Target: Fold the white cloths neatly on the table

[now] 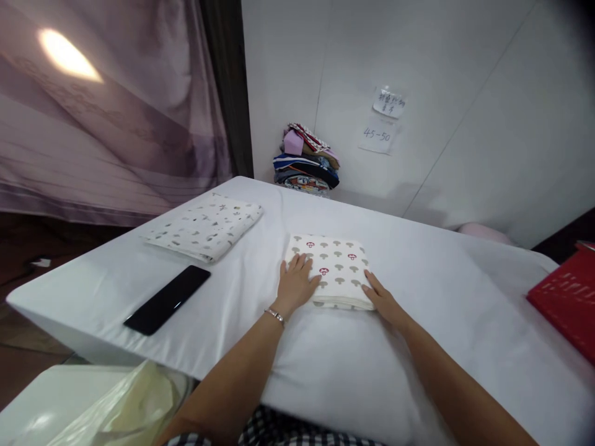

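A folded white cloth with a mushroom print (335,263) lies in the middle of the white table (446,297). My left hand (295,284) rests flat on the cloth's near left part, fingers stretched out. At the cloth's near right corner my right hand (382,299) touches the edge with fingers extended. Neither hand grips anything. A thin bracelet circles my left wrist.
A second folded patterned cloth (205,227) lies at the left, a black phone (168,299) in front of it. A stack of folded clothes (307,158) sits against the far wall. A red basket (568,300) stands at the right edge. A white bin with a plastic bag (111,406) stands below left.
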Tool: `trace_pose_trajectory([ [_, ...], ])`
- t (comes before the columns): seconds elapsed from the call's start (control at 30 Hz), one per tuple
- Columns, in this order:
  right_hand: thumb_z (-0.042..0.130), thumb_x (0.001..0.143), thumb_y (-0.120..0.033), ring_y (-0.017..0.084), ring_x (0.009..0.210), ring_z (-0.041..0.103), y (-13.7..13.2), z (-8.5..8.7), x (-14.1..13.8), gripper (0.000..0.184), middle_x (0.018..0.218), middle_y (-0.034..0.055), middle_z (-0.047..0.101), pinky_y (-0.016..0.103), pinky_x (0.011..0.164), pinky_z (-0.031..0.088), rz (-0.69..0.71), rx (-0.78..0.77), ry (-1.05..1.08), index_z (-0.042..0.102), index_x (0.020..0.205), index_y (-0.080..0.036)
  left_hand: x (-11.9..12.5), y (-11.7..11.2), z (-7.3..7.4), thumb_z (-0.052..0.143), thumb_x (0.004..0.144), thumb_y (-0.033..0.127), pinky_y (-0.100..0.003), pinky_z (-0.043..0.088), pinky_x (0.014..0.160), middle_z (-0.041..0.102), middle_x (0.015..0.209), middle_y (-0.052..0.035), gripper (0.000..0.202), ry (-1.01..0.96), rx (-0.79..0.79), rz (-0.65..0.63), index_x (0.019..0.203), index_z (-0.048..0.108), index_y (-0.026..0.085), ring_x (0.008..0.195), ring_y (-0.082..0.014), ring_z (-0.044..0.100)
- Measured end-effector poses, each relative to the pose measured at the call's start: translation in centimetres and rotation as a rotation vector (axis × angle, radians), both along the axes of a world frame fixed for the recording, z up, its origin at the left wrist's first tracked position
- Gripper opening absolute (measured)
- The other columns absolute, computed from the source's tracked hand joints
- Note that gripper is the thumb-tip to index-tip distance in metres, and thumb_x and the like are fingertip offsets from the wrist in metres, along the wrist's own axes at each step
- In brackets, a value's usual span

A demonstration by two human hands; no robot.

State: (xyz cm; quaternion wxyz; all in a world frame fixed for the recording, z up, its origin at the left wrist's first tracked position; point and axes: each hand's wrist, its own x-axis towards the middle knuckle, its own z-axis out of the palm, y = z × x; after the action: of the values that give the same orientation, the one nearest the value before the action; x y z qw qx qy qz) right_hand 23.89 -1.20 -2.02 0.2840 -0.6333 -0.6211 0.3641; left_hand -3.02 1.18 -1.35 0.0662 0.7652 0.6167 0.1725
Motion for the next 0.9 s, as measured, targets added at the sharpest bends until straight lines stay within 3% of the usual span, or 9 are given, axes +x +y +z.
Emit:
trace_pose_trajectory([
  [0.2,0.04,0.084,-0.059,0.017,0.139,0.013,-2.4,-0.1,-0.7,0.067,0.15,-0.0013,0.019,0.037,0.114,0.009,-0.008,0.052,0.013,0.029,0.142,-0.026,-0.1,0.0,0.1,0.029,0.09,0.052,-0.052,0.011,0.111,0.027,0.149,-0.0047,0.054,-0.007,-0.018,0.002,0.135,0.038,0.023,0.138,-0.0249,0.016],
  [0.4,0.046,0.083,-0.055,0.02,0.136,0.023,-3.2,-0.2,-1.1,0.063,0.148,-0.0001,0.028,0.039,0.112,0.019,-0.13,0.054,0.085,0.038,0.138,-0.026,0.0,-0.3,0.6,0.031,0.089,0.051,-0.052,0.012,0.111,0.027,0.148,-0.0046,0.053,-0.017,-0.022,0.0,0.134,0.039,0.023,0.138,-0.0238,0.017],
  [0.53,0.054,0.079,-0.05,0.022,0.131,0.035,-2.1,0.0,-1.1,0.062,0.142,0.0034,0.04,0.038,0.109,0.028,-0.177,0.071,0.125,0.045,0.134,-0.023,0.0,-0.2,0.6,0.032,0.089,0.05,-0.052,0.012,0.111,0.029,0.148,-0.005,0.053,-0.027,-0.014,0.002,0.133,0.041,0.022,0.137,-0.0238,0.018],
  [0.7,0.058,0.074,-0.047,0.026,0.123,0.045,0.2,0.4,-1.2,0.069,0.136,0.0077,0.047,0.039,0.101,0.037,-0.256,0.026,0.091,0.042,0.135,-0.02,0.0,-0.2,0.5,0.032,0.089,0.049,-0.052,0.013,0.11,0.03,0.147,-0.0048,0.051,-0.043,-0.008,0.004,0.131,0.042,0.023,0.137,-0.0238,0.019],
  [0.9,0.06,0.072,-0.043,0.026,0.112,0.053,1.4,-0.1,-1.1,0.067,0.128,0.0068,0.054,0.04,0.094,0.043,-0.235,0.096,0.025,0.045,0.134,-0.022,0.0,-0.3,0.5,0.034,0.089,0.049,-0.051,0.014,0.11,0.033,0.146,-0.0045,0.049,-0.055,0.009,0.007,0.13,0.044,0.024,0.136,-0.0243,0.021],
])
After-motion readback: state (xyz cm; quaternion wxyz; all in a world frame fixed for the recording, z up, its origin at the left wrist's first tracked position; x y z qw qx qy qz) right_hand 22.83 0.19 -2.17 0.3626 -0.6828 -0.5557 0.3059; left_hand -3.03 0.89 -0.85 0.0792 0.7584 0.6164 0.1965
